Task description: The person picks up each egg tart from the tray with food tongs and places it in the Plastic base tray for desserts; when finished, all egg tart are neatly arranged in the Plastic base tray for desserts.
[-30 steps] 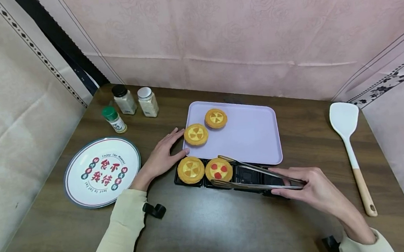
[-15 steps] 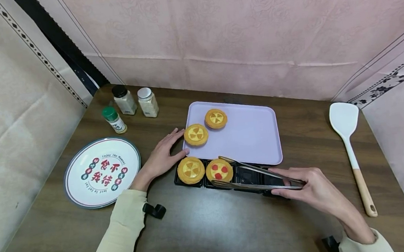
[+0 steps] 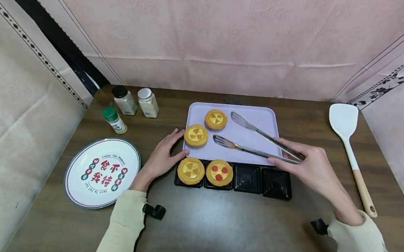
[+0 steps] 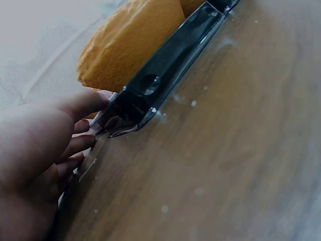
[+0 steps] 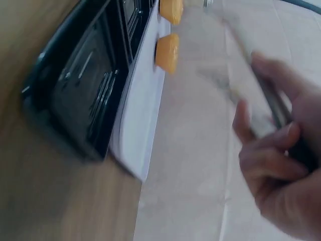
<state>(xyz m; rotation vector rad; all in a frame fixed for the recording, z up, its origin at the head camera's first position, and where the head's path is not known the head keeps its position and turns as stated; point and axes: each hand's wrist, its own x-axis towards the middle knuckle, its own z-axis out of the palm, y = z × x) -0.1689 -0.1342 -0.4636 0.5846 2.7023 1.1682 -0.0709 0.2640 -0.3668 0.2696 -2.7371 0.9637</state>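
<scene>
My right hand (image 3: 308,168) grips metal tongs (image 3: 251,150), their two slotted ends spread apart over the lilac tray (image 3: 262,114) with nothing between them. On that tray's left side sit two yellow tarts (image 3: 196,135). In front of it lies a black tray (image 3: 246,178) of square compartments. Its two left compartments hold a yellow tart (image 3: 190,170) and a tart with red spots (image 3: 219,173); the two right ones are bare. My left hand (image 3: 163,155) rests along the lilac tray's left edge, fingers extended, and its thumb meets the black tray's corner in the left wrist view.
A round plate (image 3: 81,188) with red lettering lies on the left. Behind it stand three seasoning bottles (image 3: 148,106) with green, black and white lids. A white spatula (image 3: 346,125) with a wooden handle lies at the right. Cloth (image 3: 234,39) hangs behind the table.
The tongs have lifted away from the red-spotted tart, leaving it in its compartment, and swung back over the lilac tray with their ends wide apart. My left hand has stayed put.
</scene>
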